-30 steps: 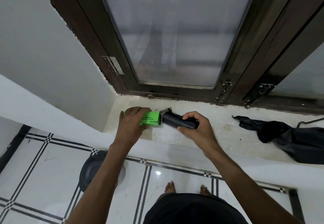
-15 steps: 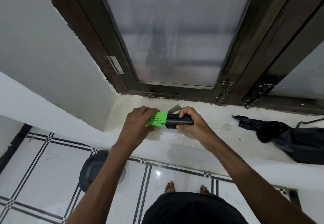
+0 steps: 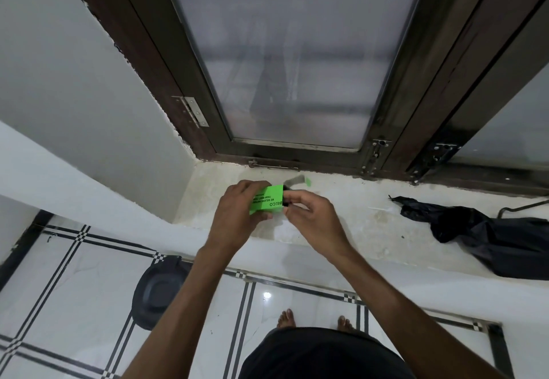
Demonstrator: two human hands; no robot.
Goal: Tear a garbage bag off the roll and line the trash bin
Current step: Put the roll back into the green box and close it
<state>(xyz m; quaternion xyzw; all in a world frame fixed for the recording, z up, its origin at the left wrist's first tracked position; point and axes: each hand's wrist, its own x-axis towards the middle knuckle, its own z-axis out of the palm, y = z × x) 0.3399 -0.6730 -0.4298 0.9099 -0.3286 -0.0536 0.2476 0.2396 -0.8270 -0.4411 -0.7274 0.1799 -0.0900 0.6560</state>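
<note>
Over the white window ledge, my left hand grips a bright green box with black print. My right hand pinches the black end of the garbage bag roll at the box's right opening; only a sliver of the roll shows, the rest is inside the box. A loose black garbage bag lies crumpled on the ledge to the right. On the tiled floor below the ledge, at the left, stands a dark round trash bin, partly hidden by my left forearm.
A dark-framed frosted glass window rises behind the ledge, with a white wall at the left. A small grey and green scrap lies on the ledge behind my hands. My bare feet stand on white tiles with black lines.
My right hand has pushed the black roll leftwards into the green box. A second ago most of the roll stuck out; now only its end shows.
</note>
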